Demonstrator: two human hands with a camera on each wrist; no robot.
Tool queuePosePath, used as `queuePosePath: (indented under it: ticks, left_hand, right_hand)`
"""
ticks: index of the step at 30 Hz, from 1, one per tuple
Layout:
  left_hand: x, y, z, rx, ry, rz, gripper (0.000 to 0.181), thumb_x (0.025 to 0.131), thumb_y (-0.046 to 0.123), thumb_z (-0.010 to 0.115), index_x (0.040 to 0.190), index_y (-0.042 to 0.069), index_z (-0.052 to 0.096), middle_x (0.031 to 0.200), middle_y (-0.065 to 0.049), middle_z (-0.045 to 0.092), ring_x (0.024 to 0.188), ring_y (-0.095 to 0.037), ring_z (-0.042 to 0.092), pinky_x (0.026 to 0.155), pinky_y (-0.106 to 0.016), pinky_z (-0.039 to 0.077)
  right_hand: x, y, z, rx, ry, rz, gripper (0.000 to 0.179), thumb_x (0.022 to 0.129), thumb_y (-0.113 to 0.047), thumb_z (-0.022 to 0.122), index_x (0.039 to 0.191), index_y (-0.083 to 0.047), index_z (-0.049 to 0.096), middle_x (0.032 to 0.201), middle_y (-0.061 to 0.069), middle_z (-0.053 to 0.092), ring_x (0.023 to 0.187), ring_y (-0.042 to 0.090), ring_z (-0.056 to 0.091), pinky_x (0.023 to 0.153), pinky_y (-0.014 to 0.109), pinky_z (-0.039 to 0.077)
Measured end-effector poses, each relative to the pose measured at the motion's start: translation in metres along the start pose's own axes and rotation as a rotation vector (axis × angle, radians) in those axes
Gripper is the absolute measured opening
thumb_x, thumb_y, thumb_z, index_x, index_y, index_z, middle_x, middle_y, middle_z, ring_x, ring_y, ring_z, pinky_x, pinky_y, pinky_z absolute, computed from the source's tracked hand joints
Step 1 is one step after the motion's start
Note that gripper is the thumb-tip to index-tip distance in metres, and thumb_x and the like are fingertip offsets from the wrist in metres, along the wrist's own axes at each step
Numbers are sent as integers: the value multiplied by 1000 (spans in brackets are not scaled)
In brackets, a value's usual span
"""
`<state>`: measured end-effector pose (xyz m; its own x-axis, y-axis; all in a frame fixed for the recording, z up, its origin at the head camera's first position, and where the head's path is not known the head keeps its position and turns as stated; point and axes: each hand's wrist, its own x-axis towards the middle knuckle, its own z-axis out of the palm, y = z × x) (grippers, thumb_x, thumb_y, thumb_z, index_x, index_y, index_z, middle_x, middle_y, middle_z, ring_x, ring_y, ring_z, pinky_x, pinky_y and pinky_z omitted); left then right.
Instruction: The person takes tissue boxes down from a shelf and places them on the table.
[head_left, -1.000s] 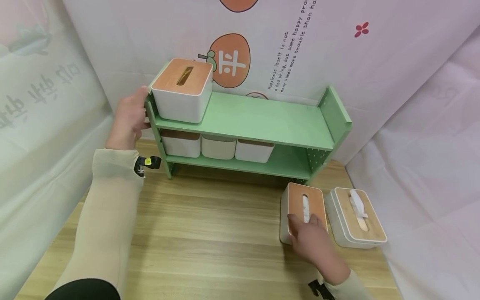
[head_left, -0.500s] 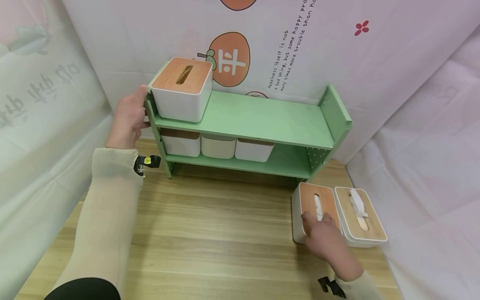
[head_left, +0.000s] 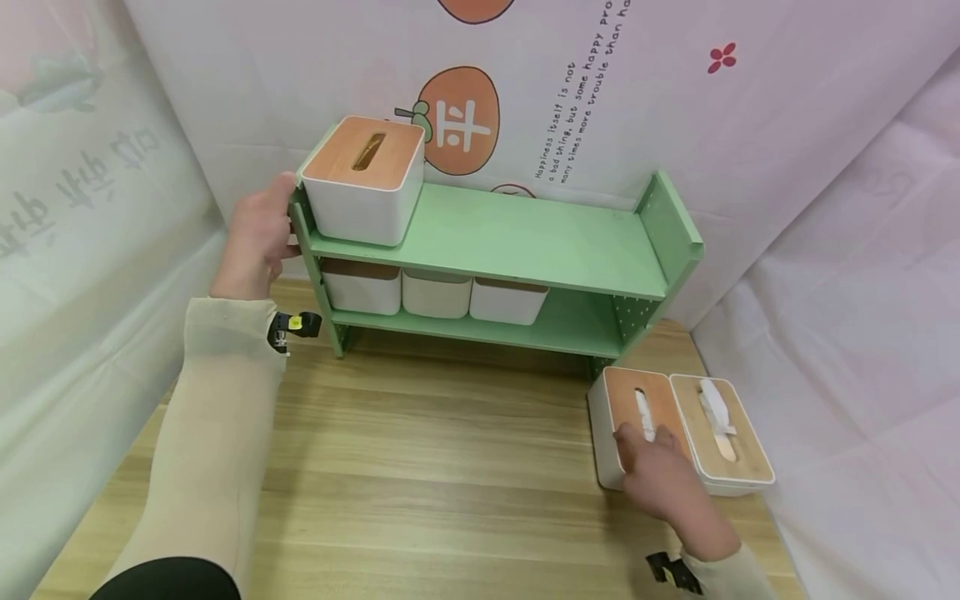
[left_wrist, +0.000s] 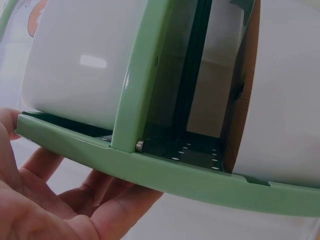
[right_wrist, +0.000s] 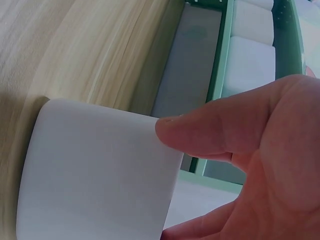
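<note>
With my right hand (head_left: 663, 479) I'm pinching the near end of the orange-lidded box (head_left: 626, 408), probably because it's narrow enough there for one hand. It's standing on the tabletop (head_left: 427, 467) close beside the pale-lidded box (head_left: 742, 425). My left hand (head_left: 258, 233) is gripping the left end of the green shelf (head_left: 525, 237), likely steadying it. The upper board is hiding most of the lower containers' (head_left: 437, 294) tops; I can't tell whether the floor boxes are touching.
</note>
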<state>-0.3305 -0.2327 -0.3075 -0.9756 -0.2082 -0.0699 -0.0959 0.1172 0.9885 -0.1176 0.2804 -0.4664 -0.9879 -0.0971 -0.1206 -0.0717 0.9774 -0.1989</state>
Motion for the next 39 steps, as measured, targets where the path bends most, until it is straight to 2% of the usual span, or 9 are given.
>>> queuePosePath:
  ticks: [15, 20, 23, 26, 31, 34, 36, 39]
  left_hand:
    - [-3, -1, -4, -16, -8, -21, 74, 95, 68, 44, 146, 14, 51, 149, -9, 41, 129, -31, 46, 103, -51, 43]
    - [-3, 0, -7, 2, -21, -21, 70, 96, 67, 45, 139, 13, 56, 141, -11, 45, 123, -31, 50, 100, -49, 46]
    - [-2, 3, -9, 5, -63, -22, 59, 98, 61, 45, 125, 11, 59, 129, -9, 48, 116, -28, 52, 99, -49, 47]
    - [-1, 10, -11, -29, -135, -42, 45, 101, 55, 44, 112, 13, 55, 120, -5, 47, 111, -25, 50, 102, -49, 43]
    - [2, 22, -13, -134, -257, -99, 33, 103, 46, 45, 109, 15, 50, 119, -4, 44, 107, -25, 47, 104, -48, 35]
    - [6, 23, -13, -201, -318, -119, 28, 104, 41, 46, 107, 13, 50, 115, -5, 46, 102, -26, 50, 98, -46, 38]
    - [9, 21, -12, -241, -340, -117, 27, 105, 39, 45, 103, 12, 50, 112, -7, 46, 99, -25, 50, 93, -44, 40]
    - [12, 17, -11, -289, -333, -71, 28, 105, 39, 48, 109, 12, 55, 114, -6, 46, 98, -22, 49, 89, -39, 41]
  right_hand:
    - [1, 3, -6, 25, -30, 26, 47, 72, -1, 58, 117, -11, 53, 71, 7, 55, 84, 33, 41, 54, 38, 38]
    - [3, 4, -7, 30, -31, 16, 47, 71, 0, 59, 116, -11, 53, 71, 6, 57, 84, 33, 39, 55, 38, 38]
    - [3, 4, -7, 30, -39, 13, 48, 70, -1, 61, 116, -11, 53, 71, 5, 58, 84, 32, 39, 56, 38, 39]
    - [3, 4, -8, 29, -54, 14, 44, 75, -6, 64, 118, -11, 53, 74, 5, 60, 84, 31, 40, 56, 39, 39]
    - [4, 0, -14, 11, -87, 17, 38, 88, -20, 66, 121, -9, 51, 77, 3, 62, 84, 31, 42, 60, 40, 40]
    - [5, -7, -20, -20, -81, 0, 41, 91, -24, 63, 126, -5, 53, 83, 4, 66, 82, 32, 42, 67, 43, 40]
    - [6, -15, -23, -51, -44, -17, 45, 92, -26, 62, 130, -3, 55, 92, 9, 69, 86, 38, 46, 75, 48, 42]
    - [11, -33, -29, -59, 8, -26, 51, 93, -28, 61, 137, -3, 54, 116, 22, 65, 108, 52, 47, 92, 58, 41]
